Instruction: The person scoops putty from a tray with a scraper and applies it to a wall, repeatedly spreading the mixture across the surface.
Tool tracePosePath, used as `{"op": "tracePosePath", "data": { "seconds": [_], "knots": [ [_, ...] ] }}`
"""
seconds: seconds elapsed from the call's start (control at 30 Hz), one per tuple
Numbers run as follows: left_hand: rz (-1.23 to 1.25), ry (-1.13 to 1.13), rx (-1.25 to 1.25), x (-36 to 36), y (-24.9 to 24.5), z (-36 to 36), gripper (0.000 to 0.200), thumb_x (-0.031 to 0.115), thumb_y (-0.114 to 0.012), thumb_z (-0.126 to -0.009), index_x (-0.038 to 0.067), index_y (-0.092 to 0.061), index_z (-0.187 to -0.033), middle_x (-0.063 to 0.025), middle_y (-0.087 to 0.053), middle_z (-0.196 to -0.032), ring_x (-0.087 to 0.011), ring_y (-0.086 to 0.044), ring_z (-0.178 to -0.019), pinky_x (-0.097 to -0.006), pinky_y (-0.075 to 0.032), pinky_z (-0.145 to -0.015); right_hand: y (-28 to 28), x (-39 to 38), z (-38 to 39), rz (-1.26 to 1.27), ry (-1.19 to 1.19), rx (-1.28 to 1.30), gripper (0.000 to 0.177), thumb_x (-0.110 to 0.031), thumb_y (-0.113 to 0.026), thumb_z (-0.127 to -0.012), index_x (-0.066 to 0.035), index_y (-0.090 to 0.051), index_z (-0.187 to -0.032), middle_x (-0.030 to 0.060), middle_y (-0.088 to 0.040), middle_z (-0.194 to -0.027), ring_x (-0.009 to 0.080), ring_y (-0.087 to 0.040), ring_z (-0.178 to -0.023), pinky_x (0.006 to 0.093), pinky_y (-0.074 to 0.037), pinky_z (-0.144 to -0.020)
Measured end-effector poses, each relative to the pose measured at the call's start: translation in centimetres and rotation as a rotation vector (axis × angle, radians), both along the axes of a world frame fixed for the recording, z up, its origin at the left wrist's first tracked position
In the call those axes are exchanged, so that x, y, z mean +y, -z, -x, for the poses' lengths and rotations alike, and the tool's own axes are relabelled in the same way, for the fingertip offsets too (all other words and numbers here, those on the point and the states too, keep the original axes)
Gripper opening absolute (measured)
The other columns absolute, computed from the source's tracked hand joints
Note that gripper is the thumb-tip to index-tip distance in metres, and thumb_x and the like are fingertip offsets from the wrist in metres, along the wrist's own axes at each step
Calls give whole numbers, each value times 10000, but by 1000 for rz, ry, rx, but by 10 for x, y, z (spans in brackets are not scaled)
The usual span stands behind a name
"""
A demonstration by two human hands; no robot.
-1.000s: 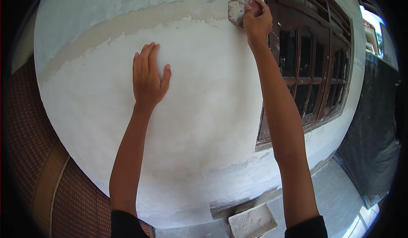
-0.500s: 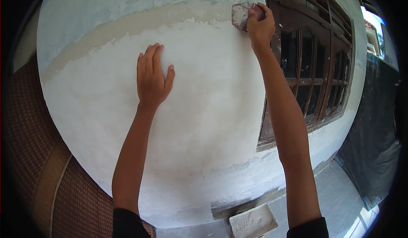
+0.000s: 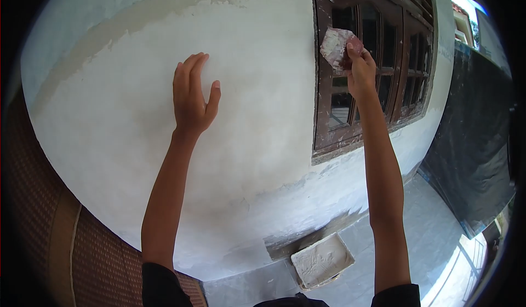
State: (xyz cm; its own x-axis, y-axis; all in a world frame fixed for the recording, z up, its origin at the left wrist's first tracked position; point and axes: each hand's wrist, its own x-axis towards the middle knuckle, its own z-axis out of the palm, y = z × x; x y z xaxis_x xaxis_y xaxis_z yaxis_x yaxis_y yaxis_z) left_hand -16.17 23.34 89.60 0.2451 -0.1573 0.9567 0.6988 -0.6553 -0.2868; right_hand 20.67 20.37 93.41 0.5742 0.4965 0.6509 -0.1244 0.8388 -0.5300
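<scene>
My left hand [image 3: 192, 96] lies flat, fingers together, against the white plastered wall [image 3: 257, 99]. My right hand [image 3: 359, 69] grips a putty knife [image 3: 335, 47] smeared with white plaster. The blade is off the wall, held in front of the dark brown wooden window frame [image 3: 318, 88]. A bare beige strip [image 3: 148, 11] runs across the wall above the white coat.
A square tray of white plaster [image 3: 322, 260] rests on the grey floor below, by the wall's base. A black tarp [image 3: 474, 142] hangs at the right. A brown patterned surface [image 3: 93, 257] fills the lower left.
My right hand drew the putty knife down and away from the wall's top edge, over to the window. The view tipped downward; my left hand stayed on the wall.
</scene>
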Motion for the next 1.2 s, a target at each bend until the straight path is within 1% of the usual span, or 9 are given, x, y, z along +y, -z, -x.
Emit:
{"op": "tracePosePath", "data": {
  "seconds": [0.07,0.17,0.27,0.63,0.8,1.0,1.1,1.17,1.2],
  "knots": [
    [43,83,58,-4,29,-28,490,152,-592,-915,12,-482,-1372,-143,-509,-1380,-301,-486,-1292,-487,-353,-1123,37,-18,-6,34,-50,28,285,-95,-655,-959,-4,-546,-1206,98,-643,-1138,191,-662,-1009,341,-549,-873],
    [177,362,141,-8,82,-73,466,120,-588,-923,7,-494,-1365,-156,-534,-1349,-310,-529,-1238,-425,-436,-1040,101,-47,-17,116,-16,63,282,-89,-628,-973,-9,-527,-1224,98,-634,-1158,197,-653,-1045,351,-544,-906],
    [373,494,176,-12,150,-112,459,125,-585,-932,8,-496,-1366,-160,-536,-1345,-318,-525,-1240,-421,-429,-1049,170,-85,-30,284,-4,115,282,-85,-600,-983,8,-541,-1243,100,-638,-1169,194,-642,-1062,345,-534,-929],
    [1094,613,226,-51,421,-186,425,138,-547,-980,17,-472,-1380,-181,-545,-1341,-329,-508,-1275,-418,-416,-1063,454,-184,-84,811,147,325,277,-113,-580,-1001,15,-559,-1246,87,-647,-1152,172,-645,-1031,328,-533,-889],
    [1379,614,167,-87,544,-189,362,74,-553,-969,23,-531,-1327,-167,-604,-1261,-283,-589,-1199,-403,-432,-1050,565,-211,-91,991,190,344,264,-108,-585,-993,40,-571,-1212,109,-660,-1088,160,-644,-949,316,-534,-820],
    [1632,556,45,-149,692,-183,265,55,-591,-951,14,-606,-1213,-137,-666,-1158,-253,-642,-1109,-380,-473,-985,701,-239,-92,1284,282,119,261,-139,-600,-986,7,-599,-1202,85,-685,-1067,136,-647,-933,307,-522,-817],
    [1738,508,10,-180,743,-179,271,40,-594,-946,15,-604,-1215,-130,-665,-1169,-243,-638,-1112,-373,-477,-980,757,-250,-90,1416,312,-28,278,-165,-620,-968,-7,-607,-1196,119,-701,-1056,195,-676,-931,345,-527,-824],
    [1806,454,-48,-194,775,-175,276,51,-599,-949,16,-598,-1223,-123,-652,-1187,-240,-627,-1113,-369,-479,-969,795,-253,-89,1477,459,-330,294,-168,-629,-947,0,-604,-1187,180,-699,-1038,297,-694,-943,387,-531,-823],
    [1822,443,-48,-199,790,-173,276,51,-599,-949,16,-598,-1223,-123,-652,-1187,-240,-627,-1113,-369,-479,-969,813,-256,-88,1492,447,-330,294,-168,-629,-947,0,-604,-1187,180,-699,-1038,297,-694,-943,387,-531,-823]
  ]
}}
